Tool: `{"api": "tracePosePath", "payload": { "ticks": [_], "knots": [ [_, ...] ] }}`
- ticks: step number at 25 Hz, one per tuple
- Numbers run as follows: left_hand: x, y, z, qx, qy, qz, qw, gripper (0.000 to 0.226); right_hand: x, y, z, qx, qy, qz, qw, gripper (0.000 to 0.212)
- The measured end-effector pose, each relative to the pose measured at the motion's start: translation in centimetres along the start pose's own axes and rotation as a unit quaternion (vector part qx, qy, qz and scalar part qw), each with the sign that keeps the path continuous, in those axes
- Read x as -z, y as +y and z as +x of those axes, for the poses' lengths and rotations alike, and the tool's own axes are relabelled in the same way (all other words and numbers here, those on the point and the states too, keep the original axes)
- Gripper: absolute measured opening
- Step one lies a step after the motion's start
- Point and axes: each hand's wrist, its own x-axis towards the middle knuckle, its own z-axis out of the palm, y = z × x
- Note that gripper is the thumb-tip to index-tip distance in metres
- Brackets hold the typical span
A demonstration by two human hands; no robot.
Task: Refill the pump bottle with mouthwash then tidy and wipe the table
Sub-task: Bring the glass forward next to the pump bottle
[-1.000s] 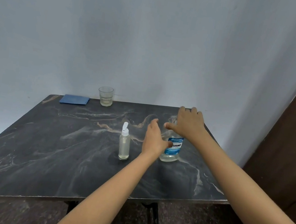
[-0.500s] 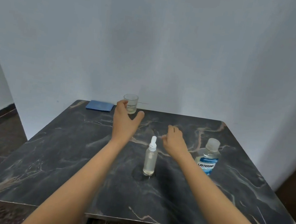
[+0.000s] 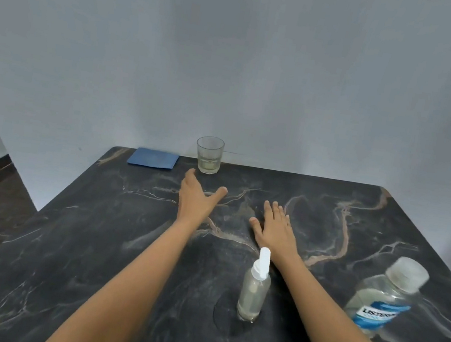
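Marble-veined table [image 3: 328, 215], clear cylindrical glass [image 3: 208, 155]

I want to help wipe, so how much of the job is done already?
Hard to say about the refill: the pump bottle has its pump on and holds liquid, and the mouthwash bottle is capped. Right now both hands are empty; the left hand reaches toward the glass, the right hand is spread over the table. Left: tidying and wiping; the blue cloth lies folded at the far edge.

Pump bottle [image 3: 254, 289] left of mouthwash bottle [image 3: 385, 298]; glass [image 3: 209, 155] behind.
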Motion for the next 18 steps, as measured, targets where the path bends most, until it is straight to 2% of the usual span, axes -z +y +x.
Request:
{"api": "tracePosePath", "payload": {
  "ticks": [5, 9, 14, 18],
  "knots": [
    [-3.6, -0.7, 7.4, 0.015, 0.016, 0.008, 1.0, 0.11, -0.5, 0.3, 0.2, 0.013, 0.011, -0.03, 0.999, 0.07],
    [-5.7, -1.6, 11.9, 0.035, 0.033, -0.014, 0.999, 0.114, -0.4, 0.0, 0.1, 0.015, 0.013, -0.038, 0.999, 0.069],
    [-6.8, -2.8, 15.4, 0.057, 0.066, -0.059, 0.994, 0.106, -0.6, 0.3, 0.3, 0.014, 0.022, -0.041, 0.999, 0.066],
    [-6.3, -3.1, 16.2, 0.082, 0.061, -0.095, 0.99, 0.089, -0.8, 0.2, 0.4, 0.012, 0.029, -0.029, 0.999, 0.066]
  ]
}}
